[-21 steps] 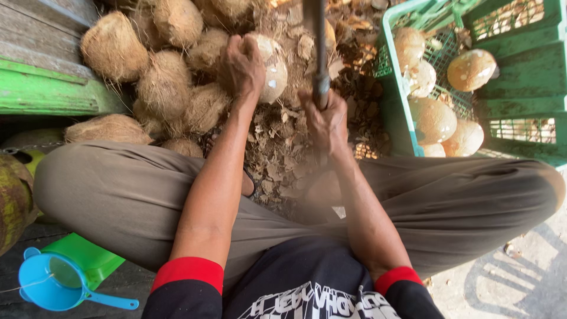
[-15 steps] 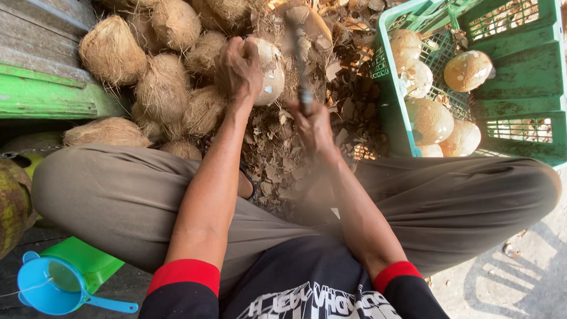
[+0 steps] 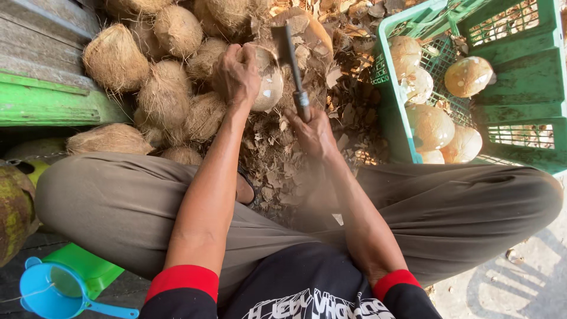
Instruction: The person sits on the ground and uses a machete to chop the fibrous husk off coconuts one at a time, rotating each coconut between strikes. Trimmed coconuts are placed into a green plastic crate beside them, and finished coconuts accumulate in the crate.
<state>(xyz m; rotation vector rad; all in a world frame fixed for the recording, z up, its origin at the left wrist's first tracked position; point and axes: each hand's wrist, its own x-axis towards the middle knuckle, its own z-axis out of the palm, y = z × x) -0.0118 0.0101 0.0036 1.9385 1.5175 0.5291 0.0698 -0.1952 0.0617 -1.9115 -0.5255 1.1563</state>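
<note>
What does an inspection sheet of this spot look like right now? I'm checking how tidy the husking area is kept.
Surface: ground, bare at lower right, covered with husk chips in the middle.
Job's things: half-peeled coconut; blade laid against it.
Clutter: pile of hairy coconuts at upper left; green crate with peeled coconuts at right.
Grippers: left hand grips the half-peeled coconut; right hand grips the blade's handle.
Cables: nothing seen.
Surroundings: green board at left; blue funnel and green dustpan at lower left.
</note>
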